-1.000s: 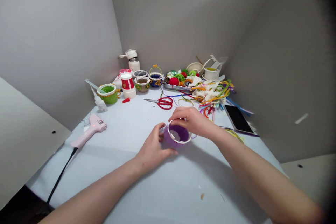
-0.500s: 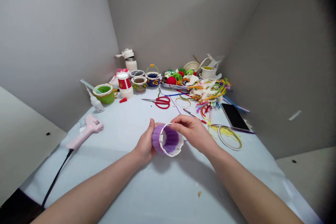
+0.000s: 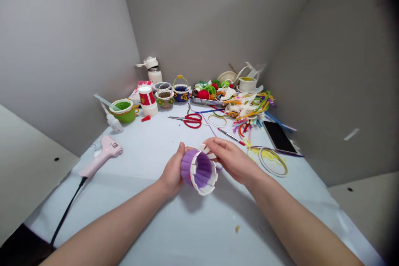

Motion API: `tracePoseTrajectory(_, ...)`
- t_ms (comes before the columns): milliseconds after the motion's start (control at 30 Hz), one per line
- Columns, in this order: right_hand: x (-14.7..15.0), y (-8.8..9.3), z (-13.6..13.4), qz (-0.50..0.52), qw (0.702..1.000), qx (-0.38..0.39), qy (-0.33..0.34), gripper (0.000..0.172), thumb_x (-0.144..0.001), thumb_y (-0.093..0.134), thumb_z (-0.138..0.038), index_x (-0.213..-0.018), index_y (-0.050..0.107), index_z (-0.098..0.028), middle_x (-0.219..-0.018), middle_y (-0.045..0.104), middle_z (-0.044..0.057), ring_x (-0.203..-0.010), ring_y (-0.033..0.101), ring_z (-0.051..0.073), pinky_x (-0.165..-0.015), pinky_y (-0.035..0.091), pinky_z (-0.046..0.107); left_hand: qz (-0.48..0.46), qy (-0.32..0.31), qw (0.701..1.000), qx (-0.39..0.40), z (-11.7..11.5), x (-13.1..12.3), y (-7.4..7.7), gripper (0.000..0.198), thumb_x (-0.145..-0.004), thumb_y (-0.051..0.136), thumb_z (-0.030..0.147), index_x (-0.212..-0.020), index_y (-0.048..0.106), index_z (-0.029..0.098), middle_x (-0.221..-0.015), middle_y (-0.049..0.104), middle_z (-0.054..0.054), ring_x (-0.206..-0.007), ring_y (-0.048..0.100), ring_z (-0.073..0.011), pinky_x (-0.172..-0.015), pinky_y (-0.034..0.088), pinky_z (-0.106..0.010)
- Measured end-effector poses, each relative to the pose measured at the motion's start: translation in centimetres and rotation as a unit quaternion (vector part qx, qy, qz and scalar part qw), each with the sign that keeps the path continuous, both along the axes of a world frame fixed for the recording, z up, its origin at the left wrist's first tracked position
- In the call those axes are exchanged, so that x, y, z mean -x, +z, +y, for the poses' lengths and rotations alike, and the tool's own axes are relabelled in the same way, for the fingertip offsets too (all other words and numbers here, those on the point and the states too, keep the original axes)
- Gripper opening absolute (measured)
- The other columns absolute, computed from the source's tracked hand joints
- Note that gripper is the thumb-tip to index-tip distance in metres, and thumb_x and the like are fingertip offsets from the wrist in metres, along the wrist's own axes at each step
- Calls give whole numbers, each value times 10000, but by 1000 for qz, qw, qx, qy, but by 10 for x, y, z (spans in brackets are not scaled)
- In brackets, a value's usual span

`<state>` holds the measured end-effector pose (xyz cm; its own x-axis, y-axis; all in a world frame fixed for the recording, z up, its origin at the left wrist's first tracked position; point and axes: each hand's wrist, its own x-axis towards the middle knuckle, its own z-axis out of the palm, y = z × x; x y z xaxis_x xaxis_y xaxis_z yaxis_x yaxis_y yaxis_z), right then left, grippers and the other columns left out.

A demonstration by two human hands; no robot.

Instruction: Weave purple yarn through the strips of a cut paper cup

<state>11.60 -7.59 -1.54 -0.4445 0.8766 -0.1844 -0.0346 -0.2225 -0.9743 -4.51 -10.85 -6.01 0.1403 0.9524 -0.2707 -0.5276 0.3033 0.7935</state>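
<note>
A cup wound with purple yarn (image 3: pixel 188 168) lies tipped on its side above the table, its mouth turned toward me. White notched tabs ring its rim, and purple yarn lines the inside too. My left hand (image 3: pixel 173 170) wraps the cup's left side, thumb up. At the upper right of the rim, the bent fingers of my right hand (image 3: pixel 229 156) pinch the white tabs; part of the rim is hidden behind them. A thin purple yarn strand (image 3: pixel 209 126) runs over the table beyond the cup. Red-handled scissors (image 3: pixel 192 120) and a pen (image 3: pixel 231 136) lie past my hands.
At left lie a pink glue gun (image 3: pixel 102 156) with its cord and a glue bottle (image 3: pixel 114 123) beside a green basket (image 3: pixel 124 113). Small baskets (image 3: pixel 165 98) stand at the back. Yarn strands (image 3: pixel 249 108), a phone (image 3: pixel 279 137) and hoops (image 3: pixel 272 162) are at right.
The cup has tilted and turned a little, its mouth facing lower. My right fingers have shifted slightly along the rim, and more white tabs show beside them.
</note>
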Motion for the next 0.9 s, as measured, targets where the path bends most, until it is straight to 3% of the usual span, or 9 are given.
tracePoseTrajectory(100,-5,-1,-1,-53,992,-114,-5,339,-783,642,-469,-940,590,-173,-853,618,10,-738,547,119,-644,414,245,-1,56,998,7,2,2,3,481,-821,483,595,-796,626,136,-700,647,-22,-614,583,-125,-606,459,-235)
tracePoseTrajectory(200,-4,-2,-2,-67,990,-123,-3,338,-705,731,-390,-909,578,-168,-823,609,5,-729,551,127,-637,429,250,2,92,996,8,2,4,4,447,-825,501,567,-805,634,142,-700,653,-11,-620,591,-119,-612,465,-229)
tracePoseTrajectory(433,4,-7,-1,6,1000,8,-25,263,-659,766,-363,-731,624,-154,-650,602,-23,-573,526,89,-584,441,237,-24,87,994,67,0,8,3,455,-778,556,585,-802,637,138,-704,671,-26,-614,619,-145,-621,489,-265)
tracePoseTrajectory(567,7,-14,-2,110,982,148,32,328,-604,815,-383,-686,599,-149,-585,572,-36,-500,519,68,-529,436,209,-62,1,994,86,-1,8,4,556,-786,475,654,-817,646,126,-736,687,-72,-672,641,-199,-644,501,-312)
tracePoseTrajectory(633,9,-17,-2,129,975,174,43,333,-606,817,-382,-687,593,-150,-566,557,-40,-479,509,63,-505,428,197,-78,-27,993,83,-1,8,4,593,-795,438,670,-832,652,118,-745,688,-87,-684,640,-210,-650,503,-323)
tracePoseTrajectory(700,9,-17,-2,129,978,158,29,326,-628,807,-386,-724,601,-152,-613,578,-26,-510,528,71,-528,446,202,-75,-10,993,92,0,9,4,567,-804,448,650,-848,655,125,-763,691,-80,-689,639,-202,-662,503,-320)
tracePoseTrajectory(767,7,-17,-1,117,987,107,14,339,-673,769,-427,-796,614,-151,-717,616,5,-605,572,93,-605,477,224,-52,48,993,91,3,11,4,505,-809,483,613,-861,650,140,-778,692,-57,-699,639,-184,-681,503,-307)
tracePoseTrajectory(900,3,-20,4,14,1000,-9,-11,404,-731,688,-510,-900,604,-153,-815,626,34,-714,581,121,-655,475,253,57,162,984,-37,10,19,-1,486,-822,478,597,-876,639,142,-785,684,-36,-722,625,-157,-700,486,-270)
